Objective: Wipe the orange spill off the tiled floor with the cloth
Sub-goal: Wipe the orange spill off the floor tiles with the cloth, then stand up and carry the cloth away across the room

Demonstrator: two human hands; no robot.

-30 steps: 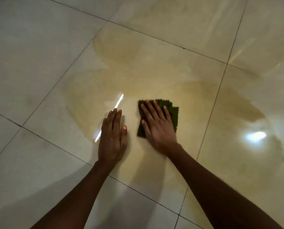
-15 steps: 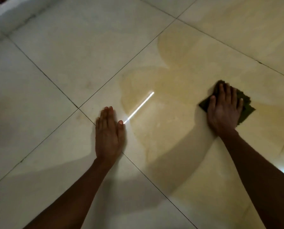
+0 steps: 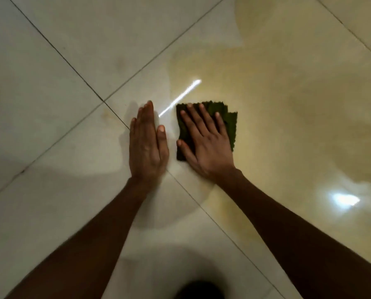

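Kneeling over a tiled floor (image 3: 50,72), a person presses the flat, spread right hand (image 3: 206,143) on a folded green cloth (image 3: 227,124) at the orange spill's (image 3: 277,104) left edge, while the flat open left hand (image 3: 146,143) braces just beside it, likely for support.

Left hand (image 3: 146,145) flat on tiled floor (image 3: 50,87) just left of cloth (image 3: 227,124) (narrow gap); open floor far, right.

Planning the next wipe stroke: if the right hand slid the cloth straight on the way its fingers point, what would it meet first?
Only more orange spill on the tiled floor. The right hand presses the cloth flat; nothing else shows ahead.
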